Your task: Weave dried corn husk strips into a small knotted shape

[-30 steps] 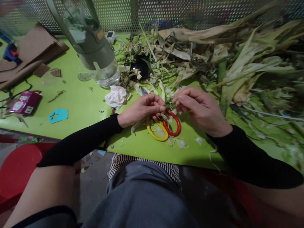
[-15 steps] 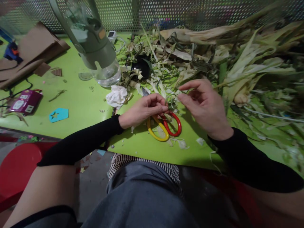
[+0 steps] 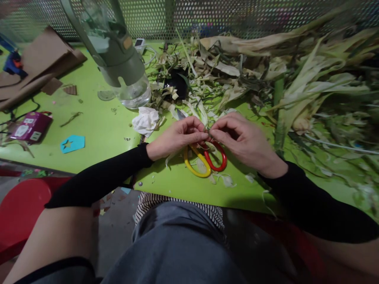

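Observation:
My left hand (image 3: 186,133) is closed in a pinch, its fingertips on a thin greenish strip of husk (image 3: 209,128). My right hand (image 3: 241,138) meets it from the right, thumb and forefinger pinched at the same strip. Most of the strip is hidden by the fingers. Beneath both hands lie scissors with one yellow and one red handle (image 3: 197,173); the blade tip shows beyond my left hand. Pale husk scraps (image 3: 227,180) are scattered around the handles.
A heap of corn husks (image 3: 237,67) covers the back and right. A water bottle (image 3: 134,92) stands at back left, with a crumpled tissue (image 3: 145,120) before it. Farther left are a blue paper cutout (image 3: 77,146), a purple box (image 3: 31,127) and cardboard (image 3: 50,49).
My right hand has moved left and down to my left hand, and its raised fingers have closed into a pinch at the strip. The left hand has barely moved.

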Tool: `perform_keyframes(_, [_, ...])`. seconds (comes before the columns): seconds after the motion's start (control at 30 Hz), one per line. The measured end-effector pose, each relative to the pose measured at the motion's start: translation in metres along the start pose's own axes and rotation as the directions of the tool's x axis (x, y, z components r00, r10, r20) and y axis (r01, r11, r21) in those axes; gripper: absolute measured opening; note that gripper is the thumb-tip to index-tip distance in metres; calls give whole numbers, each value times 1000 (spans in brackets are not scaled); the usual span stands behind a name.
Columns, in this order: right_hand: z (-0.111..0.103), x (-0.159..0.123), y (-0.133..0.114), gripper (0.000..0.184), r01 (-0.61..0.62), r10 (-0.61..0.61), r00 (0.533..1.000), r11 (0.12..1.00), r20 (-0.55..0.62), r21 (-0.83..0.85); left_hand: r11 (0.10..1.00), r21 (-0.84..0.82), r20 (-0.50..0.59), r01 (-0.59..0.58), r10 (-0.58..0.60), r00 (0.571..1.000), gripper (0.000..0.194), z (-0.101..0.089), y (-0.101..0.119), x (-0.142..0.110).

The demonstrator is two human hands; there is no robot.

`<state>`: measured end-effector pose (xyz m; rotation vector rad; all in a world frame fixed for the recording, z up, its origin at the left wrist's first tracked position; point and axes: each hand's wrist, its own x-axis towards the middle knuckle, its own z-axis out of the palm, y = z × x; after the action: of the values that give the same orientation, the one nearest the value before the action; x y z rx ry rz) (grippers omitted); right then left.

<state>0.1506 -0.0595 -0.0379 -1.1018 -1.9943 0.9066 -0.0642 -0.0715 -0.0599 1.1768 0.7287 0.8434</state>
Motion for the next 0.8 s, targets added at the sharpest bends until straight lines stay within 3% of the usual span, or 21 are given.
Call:
perform_keyframes(0.23, [1,-2,-2,14,77,-77,997,997,2,-21,998,-42,-75,52,-55,996,38,2,4,-2])
perform_keyframes(0.4, [0,-1,-1,9,244,-239,969,963,57,-118,978,-164,-98,132,-149,984,37,3,4,-1])
perform_keyframes(0.57, [-3,-2,1,8,368,-360,930,916,75,-161,972,-204,-81,117,-136,987,40,4,2,-1])
perform_keyframes(0.63, [-3,-2,0,8,328,-325,945,934,46,-145,985,-160,-67,68,-80,995,40,5,3,-2])
perform_keyframes(0.8, [1,-1,0,12,47,-42,997,995,60,-92,984,126,-106,-125,139,985,25,8,8,-3])
